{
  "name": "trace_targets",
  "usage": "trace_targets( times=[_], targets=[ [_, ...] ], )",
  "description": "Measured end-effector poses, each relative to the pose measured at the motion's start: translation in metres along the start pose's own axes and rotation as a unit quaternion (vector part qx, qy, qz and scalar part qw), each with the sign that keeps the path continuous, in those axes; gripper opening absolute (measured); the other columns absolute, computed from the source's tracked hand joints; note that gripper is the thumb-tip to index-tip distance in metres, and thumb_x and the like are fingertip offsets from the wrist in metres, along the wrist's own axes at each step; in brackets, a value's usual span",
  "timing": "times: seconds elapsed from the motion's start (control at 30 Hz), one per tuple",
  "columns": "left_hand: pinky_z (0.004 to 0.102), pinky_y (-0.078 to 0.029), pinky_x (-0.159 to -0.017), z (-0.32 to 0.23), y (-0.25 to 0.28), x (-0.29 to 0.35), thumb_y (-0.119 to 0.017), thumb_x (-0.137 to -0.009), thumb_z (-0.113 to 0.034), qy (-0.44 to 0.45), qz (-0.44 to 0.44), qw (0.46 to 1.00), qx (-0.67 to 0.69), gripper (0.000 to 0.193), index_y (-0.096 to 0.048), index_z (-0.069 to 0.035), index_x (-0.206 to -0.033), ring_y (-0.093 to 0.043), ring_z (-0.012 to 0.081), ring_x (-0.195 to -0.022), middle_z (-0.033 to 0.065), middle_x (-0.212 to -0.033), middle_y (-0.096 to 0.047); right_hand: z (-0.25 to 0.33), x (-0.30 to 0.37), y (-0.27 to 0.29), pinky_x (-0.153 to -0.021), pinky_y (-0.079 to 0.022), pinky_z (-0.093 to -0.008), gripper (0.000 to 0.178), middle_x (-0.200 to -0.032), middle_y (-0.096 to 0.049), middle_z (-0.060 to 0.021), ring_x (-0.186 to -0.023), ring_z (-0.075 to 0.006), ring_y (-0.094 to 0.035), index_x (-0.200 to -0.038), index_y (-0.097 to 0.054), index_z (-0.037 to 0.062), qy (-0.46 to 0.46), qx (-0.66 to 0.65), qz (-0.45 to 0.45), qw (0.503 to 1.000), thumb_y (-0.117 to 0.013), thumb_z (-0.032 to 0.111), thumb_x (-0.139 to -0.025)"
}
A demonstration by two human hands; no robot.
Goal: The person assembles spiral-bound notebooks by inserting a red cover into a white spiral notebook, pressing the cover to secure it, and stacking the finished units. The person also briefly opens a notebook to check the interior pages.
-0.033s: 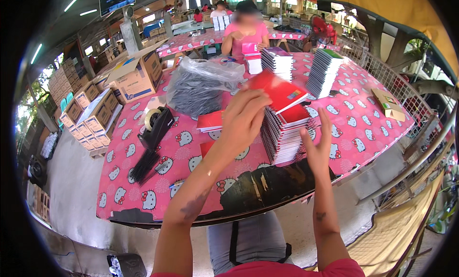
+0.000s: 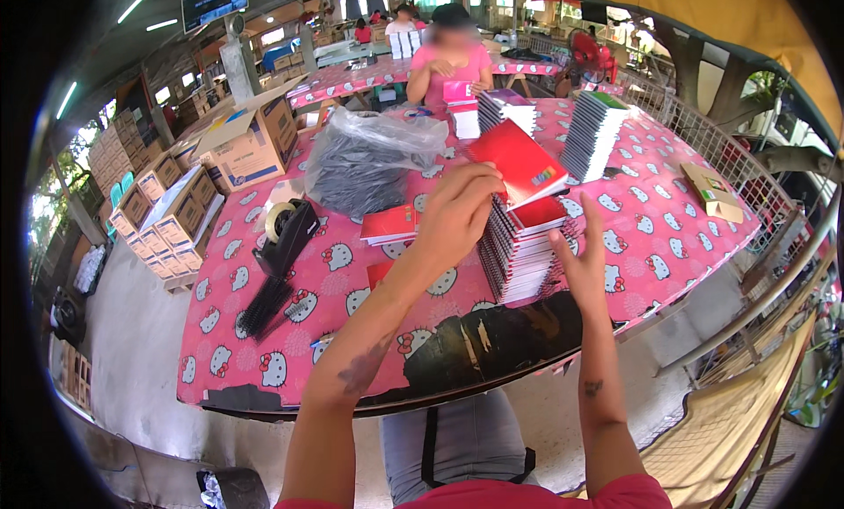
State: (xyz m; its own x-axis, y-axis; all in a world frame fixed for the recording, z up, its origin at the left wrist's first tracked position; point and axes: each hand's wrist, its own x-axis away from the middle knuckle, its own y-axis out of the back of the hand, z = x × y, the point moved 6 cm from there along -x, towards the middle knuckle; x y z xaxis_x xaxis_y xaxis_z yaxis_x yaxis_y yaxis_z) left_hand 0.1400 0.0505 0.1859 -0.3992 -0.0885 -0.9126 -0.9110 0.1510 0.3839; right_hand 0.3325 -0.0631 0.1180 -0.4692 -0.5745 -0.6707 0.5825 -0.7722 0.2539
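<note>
My left hand (image 2: 455, 208) pinches the near left edge of a red notebook (image 2: 514, 162). The notebook is tilted above a stack of red spiral notebooks (image 2: 520, 261), whose wire bindings show along the left side. At the right of that stack my right hand (image 2: 582, 265) is open, thumb and fingers apart, with the thumb by the upper notebooks. Whether it touches them I cannot tell. To the left of the stack lie a few more red notebooks (image 2: 389, 224), partly behind my left hand and forearm.
A tape dispenser (image 2: 290, 232), black binding wires (image 2: 266, 305) and a plastic bag of dark wires (image 2: 360, 170) lie to the left. Behind stand purple notebooks (image 2: 519, 113) and green-topped notebooks (image 2: 591, 140). Cardboard boxes (image 2: 251, 144) are far left; a co-worker (image 2: 453, 65) sits across.
The held red notebook has swung slightly to the right and its cover shows more clearly. My left hand has shifted a little with it; the right hand has barely moved.
</note>
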Motion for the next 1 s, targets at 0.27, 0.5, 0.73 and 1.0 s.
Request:
trace_targets(
  times=[0.27,0.5,0.73,1.0],
  targets=[
    [0.0400,-0.054,-0.092,0.036,-0.047,0.008,-0.058,-0.084,0.009,0.027,0.108,0.993,0.036,0.028,-0.066,-0.003,-0.108,-0.065,0.0327,-0.113,0.0140,-0.116,-0.066,-0.034,-0.027,-0.020,-0.094,-0.047,-0.0263,0.066,-0.124,-0.063,-0.0113,-0.109,-0.0125,-0.059,-0.145,-0.045,-0.0047,-0.051,-0.095,0.101,0.989,-0.076,0.018,-0.090],
    [0.0389,-0.054,-0.090,0.056,0.013,0.058,-0.067,-0.086,-0.004,0.141,0.072,0.985,-0.072,0.030,-0.066,-0.005,-0.117,-0.064,0.0359,-0.109,0.0170,-0.113,-0.067,-0.002,0.014,0.035,-0.100,-0.044,-0.0314,0.045,-0.137,-0.057,-0.0139,-0.121,-0.0171,-0.056,-0.138,-0.053,-0.0007,0.008,-0.034,-0.068,0.997,-0.065,0.013,-0.097],
    [0.0411,-0.055,-0.086,0.090,0.033,0.228,-0.066,-0.090,-0.015,0.172,0.272,0.919,-0.227,0.027,-0.067,-0.002,-0.113,-0.066,0.0333,-0.101,0.0158,-0.109,-0.068,0.001,0.104,0.017,-0.085,-0.045,-0.0239,0.019,-0.108,-0.062,-0.0055,-0.095,-0.0111,-0.058,-0.114,-0.064,0.0007,-0.064,-0.166,0.006,0.984,-0.059,0.003,-0.096],
    [0.0481,-0.049,-0.084,-0.022,0.032,0.166,-0.062,-0.081,-0.004,0.105,0.246,0.947,-0.175,0.031,-0.064,-0.003,-0.112,-0.062,0.0331,-0.097,0.0151,-0.100,-0.066,0.003,0.138,-0.119,-0.090,-0.049,-0.0305,0.052,-0.122,-0.061,-0.0099,-0.106,-0.0173,-0.061,-0.129,-0.057,0.0039,-0.062,-0.175,0.233,0.955,-0.079,0.006,-0.082]
  ],
)
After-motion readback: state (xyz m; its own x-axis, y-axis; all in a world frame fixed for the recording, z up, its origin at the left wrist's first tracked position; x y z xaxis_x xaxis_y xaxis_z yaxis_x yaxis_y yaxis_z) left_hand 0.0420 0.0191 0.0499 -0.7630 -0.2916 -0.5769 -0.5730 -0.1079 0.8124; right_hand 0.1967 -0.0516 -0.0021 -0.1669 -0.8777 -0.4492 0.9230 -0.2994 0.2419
